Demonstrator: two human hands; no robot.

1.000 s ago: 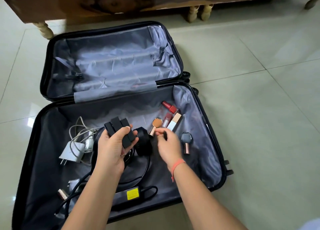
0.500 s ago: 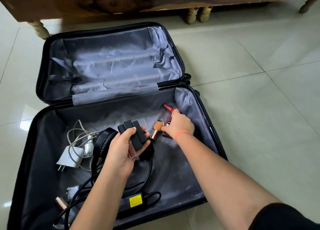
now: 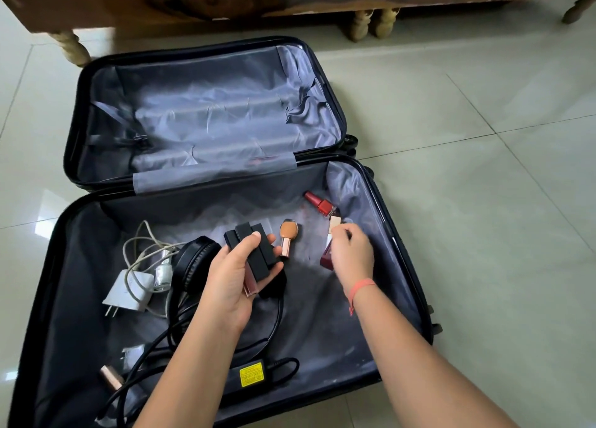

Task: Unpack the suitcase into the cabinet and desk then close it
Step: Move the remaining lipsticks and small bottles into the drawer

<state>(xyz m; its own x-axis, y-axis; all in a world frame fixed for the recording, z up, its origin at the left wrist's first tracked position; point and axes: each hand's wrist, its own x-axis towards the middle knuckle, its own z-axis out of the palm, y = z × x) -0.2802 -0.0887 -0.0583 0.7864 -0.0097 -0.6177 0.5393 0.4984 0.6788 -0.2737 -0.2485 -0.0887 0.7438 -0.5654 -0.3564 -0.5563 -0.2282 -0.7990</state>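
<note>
Open black hard-shell suitcase (image 3: pixel 361 195) with grey lining lies flat on the pale tiled floor (image 3: pixel 467 176). The far half holds nothing visible, and the loose items are all in the near half.

The left hand (image 3: pixel 232 282) is curled round a bundle of black rectangular lipstick tubes (image 3: pixel 258 250) plus one pink lip-gloss tube (image 3: pixel 250 281). It is full, so it has little room for more.

The right hand (image 3: pixel 351 253) has its fingers curled down, and the tips appear to pinch the top of a cream-capped cosmetic tube (image 3: pixel 335 226) close to the suitcase's right wall. A dark red tube (image 3: pixel 326 260) lies alongside, half under the palm (can't tell if it's gripped too). Both tubes have their long axis running roughly away from the person.

Key relation: the small red nail-polish bottle (image 3: pixel 319 203) lies just beyond the right fingertips on a diagonal, its cap pointing far-left. The orange nail-polish bottle with rose-gold cap (image 3: pixel 288 237) lies between the two hands with its cap toward the person, close by the left fingertips. The right hand is free and is probably the one to collect both bottles.

The black headphones (image 3: pixel 193 260), white charger with cable (image 3: pixel 129 293) and black power brick with yellow label (image 3: pixel 251 376) sit left of the left arm, untouched.

Unpacking is judged mid-way; nothing is in the cabinet or on the table in view.
</note>
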